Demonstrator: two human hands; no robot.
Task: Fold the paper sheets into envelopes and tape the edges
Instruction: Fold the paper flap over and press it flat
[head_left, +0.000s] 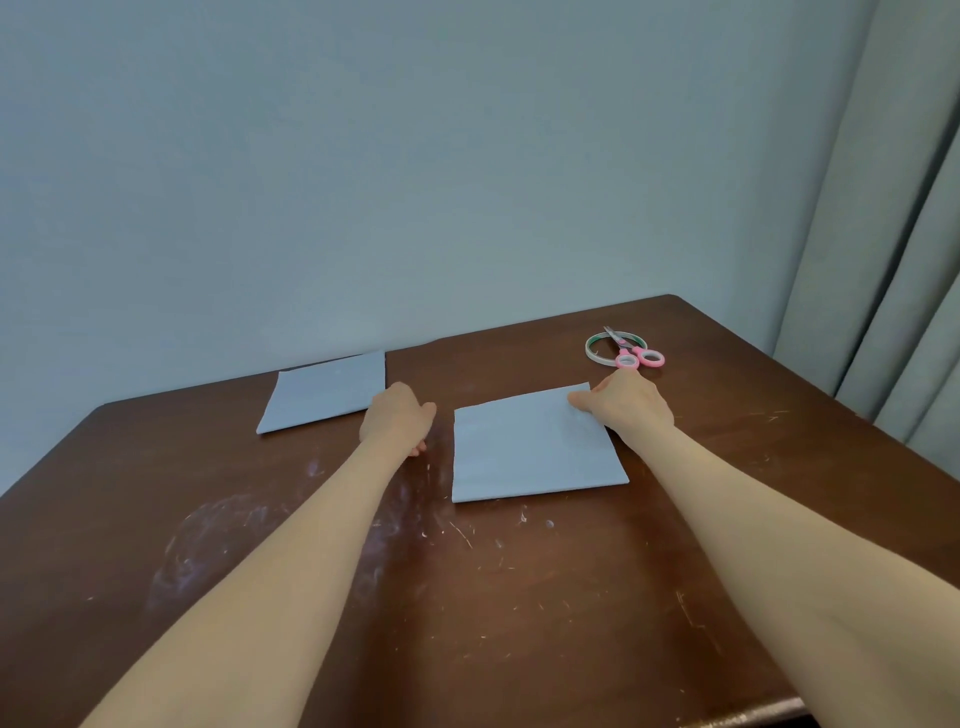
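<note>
A dark brown wooden table (519, 597), scratched and smeared with pale marks, stood against a plain pale wall (415, 156). Near its far edge, toward the left, lay the left folded sheet (324, 392) of light blue-grey paper, flat, with its far right corner almost at the table's back edge.

Just beside that sheet's right edge, the left hand (397, 418) was low over the bare wood between the two sheets. Only its back showed. The thumb pointed right and the fingers were curled under, so I could not tell whether they pressed on the table or held anything.

To the right of it, nearer the middle of the table, lay the right folded sheet (535, 449), flat and turned slightly, its folded edge toward the table's near edge.

The right hand (631, 405) was at that sheet's far right corner. The thumb lay on top of the paper and the fingers were curled at the edge, pinching the corner.

Beyond this hand, toward the far right corner of the table, a roll of tape (588, 349) lay flat. Pink-handled scissors (649, 358) rested across it, blades pointing to the far edge. A grey curtain (893, 260) hung past the table's right edge.
</note>
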